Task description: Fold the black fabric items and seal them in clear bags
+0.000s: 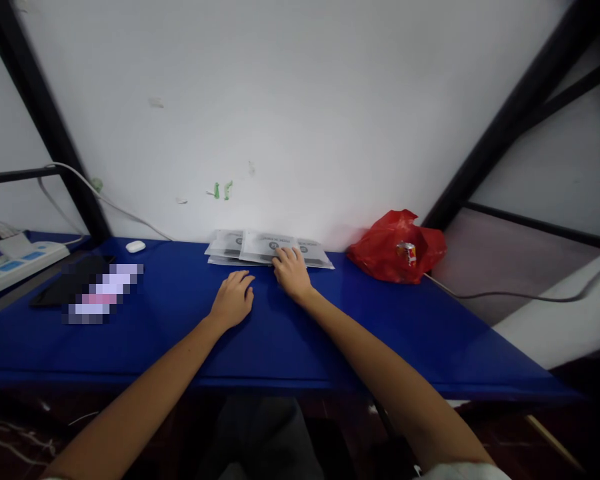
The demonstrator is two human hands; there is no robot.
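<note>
Several flat, pale packets (257, 245) with dark print lie overlapping in a pile on the blue table, against the wall. My right hand (291, 272) rests with its fingertips on the front edge of the top packet, fingers bent slightly and apart. Lower and to the left, my left hand (233, 299) lies palm down on the tabletop, fingers spread loosely and holding nothing. A short gap separates it from the packets.
A red plastic bag (385, 250) with a can (407, 252) sits at the right by the wall. To the left are a white earphone case (135, 247), a dark tablet-like slab (70, 283) and a power strip (25, 267). Black posts frame the blue table (155, 340).
</note>
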